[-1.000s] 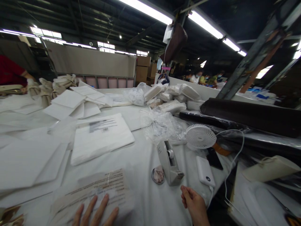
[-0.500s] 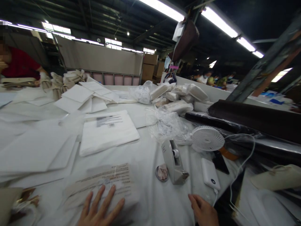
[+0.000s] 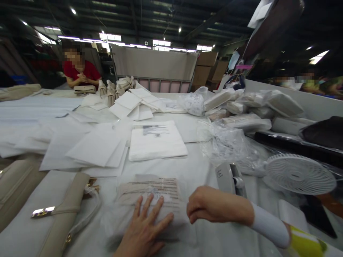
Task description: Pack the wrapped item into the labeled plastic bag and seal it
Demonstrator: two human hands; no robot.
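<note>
My left hand (image 3: 144, 228) lies flat, fingers spread, on a clear plastic bag with printed text (image 3: 150, 192) that wraps something pale, on the white table (image 3: 193, 171). My right hand (image 3: 211, 205) has come across from the right, its fingers curled under at the bag's right edge; what they hold, if anything, is hidden. A white tape dispenser (image 3: 227, 176) stands just behind my right wrist. A beige handbag with a gold clasp (image 3: 61, 214) lies to the left of the bag.
A white desk fan (image 3: 297, 175) lies at the right, a crumpled plastic sheet (image 3: 227, 142) beyond it. A labelled white packet (image 3: 157, 141) and stacks of white sheets (image 3: 99, 150) cover the middle. Wrapped bundles (image 3: 249, 121) sit far right. A person in red (image 3: 79, 73) sits across.
The view has swung left and down. My right hand moved from the table's right edge across to the printed bag. My left hand stayed flat on the bag. The beige handbag came into view.
</note>
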